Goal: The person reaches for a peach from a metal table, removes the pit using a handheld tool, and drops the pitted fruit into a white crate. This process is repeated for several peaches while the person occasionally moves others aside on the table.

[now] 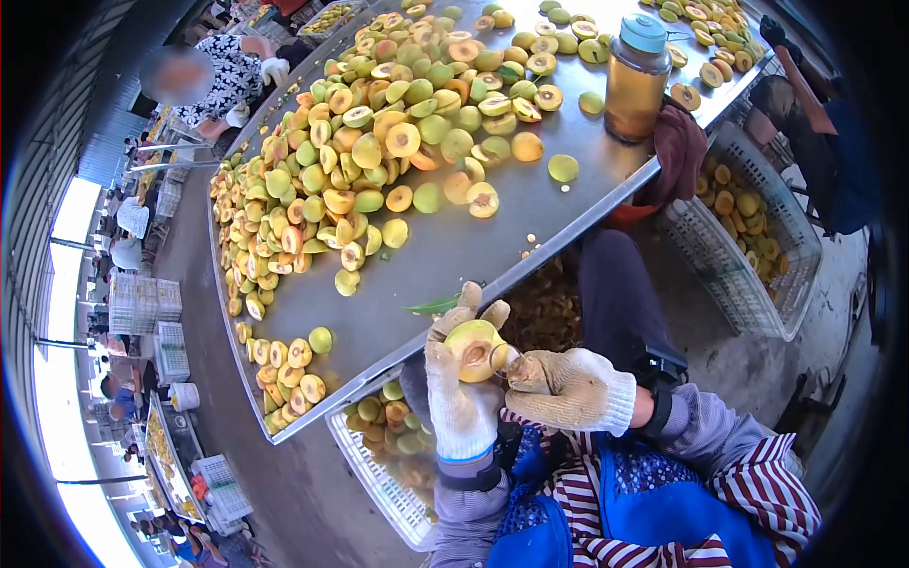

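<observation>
My left hand point(456, 402), in a soiled white work glove, grips a peach half point(471, 348) with its cut face and brown pit hollow turned up. My right hand point(579, 390), gloved too, is closed around a small tool whose thin curved metal loop point(501, 358) meets the edge of the cut face. Fingers hide the tool's handle. Both hands are in front of my body, just off the near edge of the metal table point(445, 256). A big heap of halved peaches point(379, 133) covers much of that table.
A bottle of amber liquid point(636, 85) and a dark red cloth point(677, 151) sit at the table's right edge. Crates of peach halves stand below, one at right point(743, 279), one under my left arm point(379, 473). A green leaf point(436, 306) lies nearby. Other people work around.
</observation>
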{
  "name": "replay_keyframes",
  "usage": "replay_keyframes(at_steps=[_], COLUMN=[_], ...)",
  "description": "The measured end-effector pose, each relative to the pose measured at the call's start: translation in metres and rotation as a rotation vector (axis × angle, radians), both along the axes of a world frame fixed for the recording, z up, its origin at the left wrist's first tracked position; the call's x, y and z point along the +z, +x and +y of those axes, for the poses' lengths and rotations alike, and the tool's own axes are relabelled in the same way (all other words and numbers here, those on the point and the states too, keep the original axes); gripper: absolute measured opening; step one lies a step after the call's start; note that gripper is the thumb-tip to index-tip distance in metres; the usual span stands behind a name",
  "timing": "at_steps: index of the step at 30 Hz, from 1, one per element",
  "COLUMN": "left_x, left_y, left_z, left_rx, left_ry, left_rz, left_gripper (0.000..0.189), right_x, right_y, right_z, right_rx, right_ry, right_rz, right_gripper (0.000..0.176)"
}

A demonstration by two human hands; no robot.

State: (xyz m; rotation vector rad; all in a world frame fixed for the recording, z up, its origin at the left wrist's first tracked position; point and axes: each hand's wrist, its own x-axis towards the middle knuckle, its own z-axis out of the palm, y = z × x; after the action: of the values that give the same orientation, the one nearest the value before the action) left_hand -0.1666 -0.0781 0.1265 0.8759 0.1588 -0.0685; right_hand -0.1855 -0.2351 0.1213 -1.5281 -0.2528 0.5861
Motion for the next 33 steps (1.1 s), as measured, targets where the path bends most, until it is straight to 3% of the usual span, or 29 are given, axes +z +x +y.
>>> replay_keyframes(at_steps=[7,10,13,16,19,23,25,30,32,33], left_x=[0.01,0.017,0.016,0.013,0.018,0.018,0.027,0.02,0.019,0.024], left_y=[-0.006,-0.007,-0.009,-0.011,-0.012,-0.003,0.001,0.009,0.011,0.013], left_z=[-0.02,-0.029,-0.037,-0.041,-0.029,-0.026,-0.026,-0.029,-0.029,-0.028], left_rx=[0.119,0.171,0.205,0.228,0.114,0.114,0.049,0.084,0.116,0.014], left_ry=[0.136,0.175,0.251,0.319,0.426,0.726,0.855,0.881,1.005,1.011], left_rz=[0.013,0.0,-0.064,-0.123,-0.141,-0.305,-0.276,-0.417,-0.563,-0.453], left_gripper=[0.058,0.059,0.058,0.056,0.052,0.049,0.048,0.045,0.044,0.043], right_x=[0.002,0.012,0.008,0.012,0.031,0.019,0.009,-0.025,-0.039,-0.041], right_y=[-0.001,0.001,-0.001,-0.001,0.01,0.018,0.024,0.022,0.014,0.011], right_z=[0.004,0.0,0.001,0.001,-0.008,-0.015,-0.018,-0.024,-0.022,-0.023], right_rx=[-0.033,-0.009,-0.021,-0.032,0.231,0.406,0.452,0.509,0.483,0.445], right_ry=[0.074,-0.059,-0.105,0.017,0.123,0.169,0.288,0.401,0.675,0.673], right_rz=[-0.007,0.118,0.041,0.04,0.478,0.549,0.742,0.71,0.781,0.81], right_gripper=[0.034,0.032,0.034,0.031,0.031,0.031,0.03,0.037,0.036,0.036])
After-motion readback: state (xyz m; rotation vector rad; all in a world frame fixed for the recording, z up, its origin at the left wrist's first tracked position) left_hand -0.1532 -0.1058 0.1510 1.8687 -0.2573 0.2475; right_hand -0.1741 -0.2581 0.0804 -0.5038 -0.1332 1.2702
